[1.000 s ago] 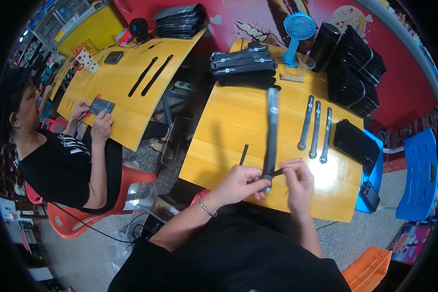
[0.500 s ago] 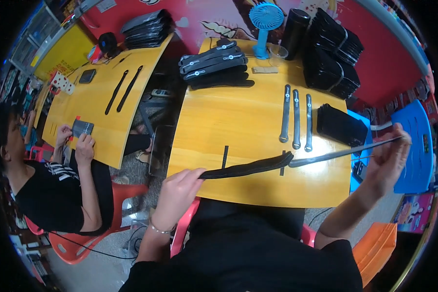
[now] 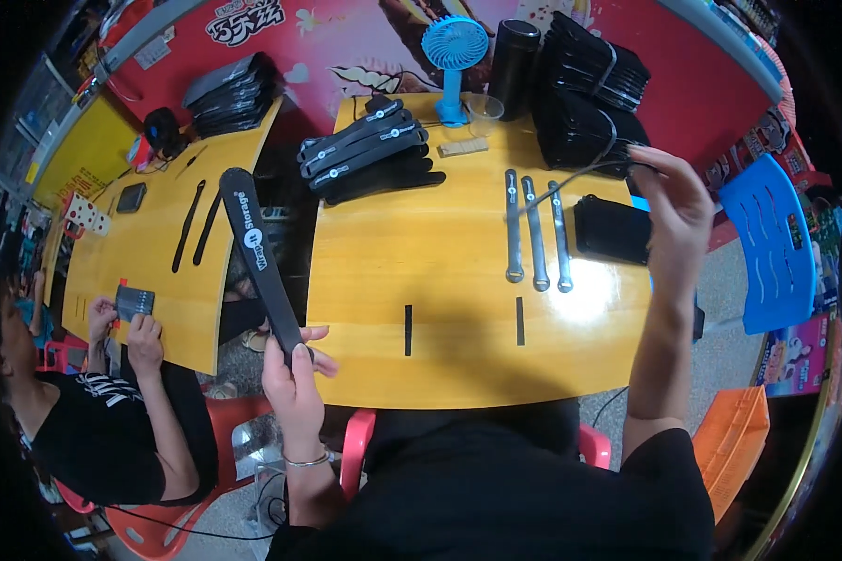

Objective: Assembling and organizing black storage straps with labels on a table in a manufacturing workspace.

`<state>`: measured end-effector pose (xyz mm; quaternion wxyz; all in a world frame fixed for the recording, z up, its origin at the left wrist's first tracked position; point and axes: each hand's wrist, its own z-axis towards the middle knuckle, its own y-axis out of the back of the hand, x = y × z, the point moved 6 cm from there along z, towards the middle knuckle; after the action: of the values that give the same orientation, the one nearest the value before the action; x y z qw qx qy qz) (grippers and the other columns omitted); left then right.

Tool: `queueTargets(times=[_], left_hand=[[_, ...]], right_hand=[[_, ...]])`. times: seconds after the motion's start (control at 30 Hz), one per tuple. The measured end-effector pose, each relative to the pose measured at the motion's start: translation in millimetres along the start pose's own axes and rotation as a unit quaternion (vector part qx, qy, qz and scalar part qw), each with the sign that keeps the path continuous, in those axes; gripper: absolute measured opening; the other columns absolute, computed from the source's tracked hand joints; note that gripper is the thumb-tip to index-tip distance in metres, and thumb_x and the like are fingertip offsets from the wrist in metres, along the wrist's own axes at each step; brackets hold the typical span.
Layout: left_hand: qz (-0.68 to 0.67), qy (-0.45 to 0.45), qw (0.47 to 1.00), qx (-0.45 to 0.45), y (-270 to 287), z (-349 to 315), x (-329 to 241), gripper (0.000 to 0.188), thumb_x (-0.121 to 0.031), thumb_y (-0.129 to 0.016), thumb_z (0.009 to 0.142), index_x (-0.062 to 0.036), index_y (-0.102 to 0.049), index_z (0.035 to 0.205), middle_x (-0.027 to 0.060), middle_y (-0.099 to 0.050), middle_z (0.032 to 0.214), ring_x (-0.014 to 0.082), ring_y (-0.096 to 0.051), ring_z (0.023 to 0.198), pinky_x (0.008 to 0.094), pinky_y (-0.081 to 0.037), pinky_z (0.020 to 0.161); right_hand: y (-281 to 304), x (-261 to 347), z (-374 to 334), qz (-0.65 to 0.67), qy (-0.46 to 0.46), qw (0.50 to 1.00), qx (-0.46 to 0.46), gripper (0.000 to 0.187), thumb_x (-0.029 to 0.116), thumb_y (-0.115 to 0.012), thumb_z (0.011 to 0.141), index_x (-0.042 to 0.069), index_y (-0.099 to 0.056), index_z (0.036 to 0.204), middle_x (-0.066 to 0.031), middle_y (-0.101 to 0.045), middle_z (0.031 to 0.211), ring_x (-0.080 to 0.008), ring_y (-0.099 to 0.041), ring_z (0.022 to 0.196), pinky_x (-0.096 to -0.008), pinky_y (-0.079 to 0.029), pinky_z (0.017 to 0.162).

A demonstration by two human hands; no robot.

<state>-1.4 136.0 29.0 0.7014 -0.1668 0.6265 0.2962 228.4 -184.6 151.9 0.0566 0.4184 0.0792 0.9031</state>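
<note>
A long black strap (image 3: 269, 266) with white print and a rounded end stands tilted up from my left hand (image 3: 295, 388), which pinches its lower end beyond the table's left front edge. My right hand (image 3: 678, 201) is raised over the right side of the table. Its fingers hold one end of a thin grey strap (image 3: 575, 176), blurred by motion, whose other end hangs leftward above three flat grey straps (image 3: 538, 243). These three lie side by side on the table. Further back is a stack of black and grey straps (image 3: 370, 150).
On the yellow table (image 3: 440, 374) are two black marks, a black pouch (image 3: 613, 229), a blue fan (image 3: 454, 56), a black bottle (image 3: 515, 70), a clear cup and bundled black packs (image 3: 594, 93). A co-worker (image 3: 103, 421) sits at the left table, handling a small grey piece.
My left hand has swung the black strap up and left, away from the table middle. My right hand has moved up and inward with the grey strap. The two straps are now far apart.
</note>
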Motion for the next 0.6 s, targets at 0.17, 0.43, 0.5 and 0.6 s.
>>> queueTargets(times=[0.17, 0.43, 0.5, 0.6], left_hand=[[-0.107, 0.002, 0.993, -0.053, 6, 5, -8, 0.017, -0.009, -0.036, 0.095, -0.0006, -0.048, 0.105, 0.0076, -0.055, 0.079, 0.0054, -0.04, 0.048, 0.0163, -0.032, 0.046], [-0.3, 0.054, 0.949, -0.082, 13, 12, 6, 0.031, -0.029, -0.031, 0.098, -0.0039, -0.048, 0.103, 0.0056, -0.049, 0.074, 0.0077, -0.038, 0.051, 0.0186, -0.029, 0.046], [-0.377, 0.074, 0.922, -0.053, 8, 16, 6, 0.031, -0.03, -0.03, 0.099, -0.0049, -0.048, 0.103, 0.0049, -0.048, 0.082, 0.0089, -0.038, 0.05, 0.019, -0.029, 0.046], [-0.444, 0.051, 0.894, -0.007, 11, 23, 8, 0.028, -0.028, -0.031, 0.099, -0.0055, -0.048, 0.105, 0.005, -0.046, 0.092, 0.0097, -0.04, 0.054, 0.0189, -0.03, 0.047]], right_hand=[[-46, -34, 5, -0.063, 0.003, 0.998, 0.018, 0.016, -0.004, -0.065, 0.08, 0.004, -0.068, 0.093, 0.0009, -0.064, 0.083, 0.0003, -0.043, 0.059, -0.0156, -0.033, 0.051], [-107, -99, -39, -0.163, 0.02, 0.981, 0.099, 0.015, 0.003, -0.07, 0.073, 0.008, -0.068, 0.087, -0.0059, -0.067, 0.089, -0.0208, -0.065, 0.079, -0.0279, -0.05, 0.065], [-117, -120, -61, -0.245, 0.011, 0.96, 0.133, 0.01, 0.012, -0.07, 0.074, 0.012, -0.068, 0.084, -0.0013, -0.067, 0.088, -0.0221, -0.064, 0.078, -0.0296, -0.05, 0.064], [-125, -136, -81, -0.293, -0.04, 0.936, 0.192, 0.012, 0.012, -0.069, 0.074, 0.008, -0.069, 0.084, -0.0052, -0.068, 0.088, -0.0239, -0.065, 0.077, -0.0316, -0.05, 0.068]])
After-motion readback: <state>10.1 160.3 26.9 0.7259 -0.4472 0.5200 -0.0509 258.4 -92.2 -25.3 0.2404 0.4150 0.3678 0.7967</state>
